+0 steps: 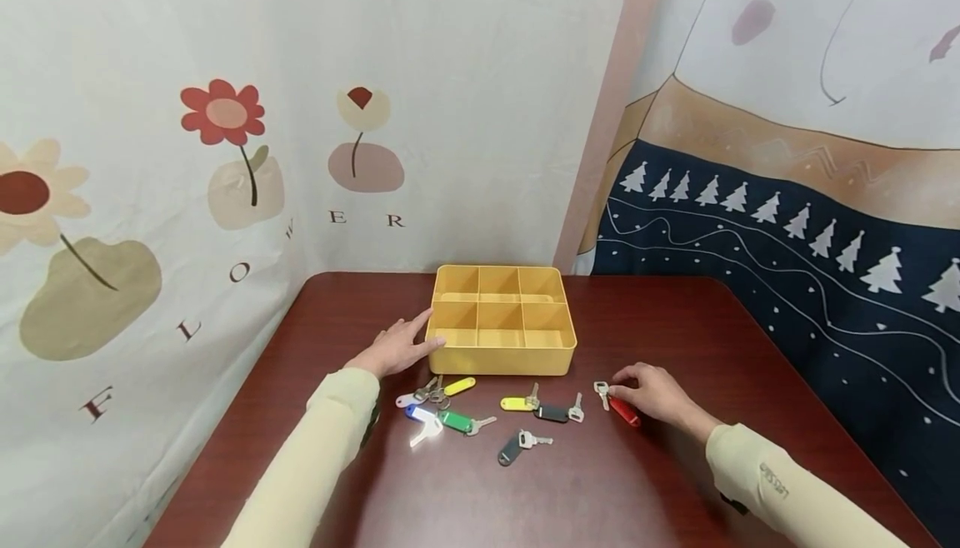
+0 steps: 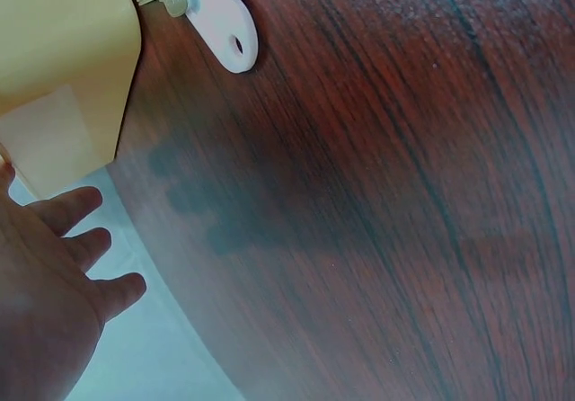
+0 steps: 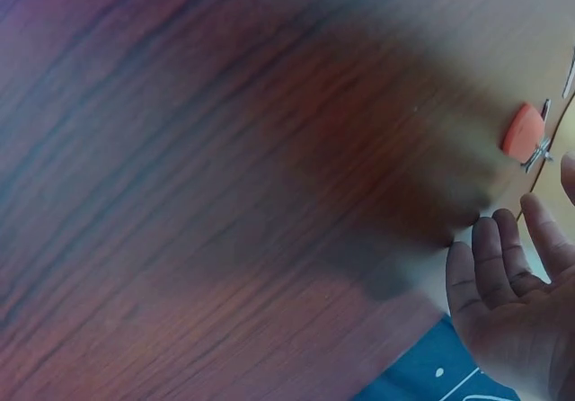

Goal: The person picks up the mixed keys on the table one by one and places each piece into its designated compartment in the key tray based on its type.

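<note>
Seen from where I stand, the box [image 1: 504,361] is upright on the far part of the table [image 1: 615,490]; it is divided into six compartments, in two rows of three. The left hand [image 1: 396,348] is at the near left corner of the box: thumb at the front rim, other fingers along the left wall. Its fingers are straight and spread apart, not curled round anything.

The right hand [image 1: 654,391] is positioned over the red tag [image 1: 627,413]. Its fingers are loosely bent, thumb and index finger apart; the right wrist view shows the tag beyond the fingertips, not clamped. The red tag lies on the table, right of the box and nearer the person, with its key [image 1: 602,394] at the end toward the box.

The other tags lie in front of the box. Left group, clustered: white tag [image 1: 407,401], yellow tag [image 1: 459,386], blue tag [image 1: 420,413] and green tag [image 1: 455,421], with keys among them. Centre group: second yellow tag [image 1: 514,404] beside a black tag [image 1: 551,414]; a second black tag [image 1: 510,450] lies nearest the person, its key pointing right.

Behind the table, a white cloth [image 1: 480,115] with printed flowers hangs at left
</note>
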Demonstrator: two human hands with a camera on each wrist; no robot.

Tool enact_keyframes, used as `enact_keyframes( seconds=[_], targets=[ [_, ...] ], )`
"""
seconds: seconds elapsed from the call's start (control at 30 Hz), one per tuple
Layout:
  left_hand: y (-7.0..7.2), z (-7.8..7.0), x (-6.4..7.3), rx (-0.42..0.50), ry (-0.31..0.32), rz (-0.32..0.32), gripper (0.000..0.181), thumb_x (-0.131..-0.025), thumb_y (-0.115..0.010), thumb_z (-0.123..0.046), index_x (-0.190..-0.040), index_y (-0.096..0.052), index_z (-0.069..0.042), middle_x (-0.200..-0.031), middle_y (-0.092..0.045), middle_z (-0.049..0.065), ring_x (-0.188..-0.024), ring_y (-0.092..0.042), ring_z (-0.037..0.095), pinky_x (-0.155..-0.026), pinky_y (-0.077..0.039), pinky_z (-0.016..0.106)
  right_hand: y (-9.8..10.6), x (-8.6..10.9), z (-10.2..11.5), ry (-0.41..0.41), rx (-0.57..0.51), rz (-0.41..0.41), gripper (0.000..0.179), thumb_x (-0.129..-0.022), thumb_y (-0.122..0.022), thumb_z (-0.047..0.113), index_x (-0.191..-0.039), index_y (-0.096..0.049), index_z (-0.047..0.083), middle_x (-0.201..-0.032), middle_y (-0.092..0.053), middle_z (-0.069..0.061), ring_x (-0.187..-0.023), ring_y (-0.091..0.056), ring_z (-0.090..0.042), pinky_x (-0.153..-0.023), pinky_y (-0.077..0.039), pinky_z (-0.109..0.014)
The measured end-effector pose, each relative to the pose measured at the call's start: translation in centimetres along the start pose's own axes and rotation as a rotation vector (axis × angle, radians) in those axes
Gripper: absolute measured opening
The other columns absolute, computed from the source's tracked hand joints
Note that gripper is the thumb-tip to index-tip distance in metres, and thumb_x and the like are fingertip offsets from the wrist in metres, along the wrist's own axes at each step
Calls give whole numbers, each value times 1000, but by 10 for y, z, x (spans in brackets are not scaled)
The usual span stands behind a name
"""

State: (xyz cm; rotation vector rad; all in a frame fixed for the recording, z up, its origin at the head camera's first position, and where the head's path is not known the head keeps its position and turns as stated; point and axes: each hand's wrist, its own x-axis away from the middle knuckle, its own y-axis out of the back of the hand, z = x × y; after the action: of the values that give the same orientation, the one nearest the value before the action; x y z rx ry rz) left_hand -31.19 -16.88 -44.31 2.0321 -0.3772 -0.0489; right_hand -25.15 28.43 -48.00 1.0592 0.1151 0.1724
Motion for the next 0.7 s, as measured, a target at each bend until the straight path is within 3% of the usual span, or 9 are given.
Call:
enact_keyframes(
  seconds=[0.27,0.7],
  targets=[
    [-2,2,-1,6,-8,-16,82,-98,-48,-60,-160,-19,-14,-154,-34,25,-145,-19,48,-113,-14,65,-4,0,6,59,59,-40,4,-87,-76,19,-86,-76,15,-85,-66,3,-78,-57,-15,-75,-50,-40],
    [-1,1,1,14,-8,-16,82,-98,-49,-60,-160,-19,-14,-154,-35,24,-145,-19,47,-113,-14,64,-7,-2,5,100,99,-77,8,-83,-76,16,-76,-74,19,-78,-64,5,-72,-56,-12,-67,-48,-36]
  ],
)
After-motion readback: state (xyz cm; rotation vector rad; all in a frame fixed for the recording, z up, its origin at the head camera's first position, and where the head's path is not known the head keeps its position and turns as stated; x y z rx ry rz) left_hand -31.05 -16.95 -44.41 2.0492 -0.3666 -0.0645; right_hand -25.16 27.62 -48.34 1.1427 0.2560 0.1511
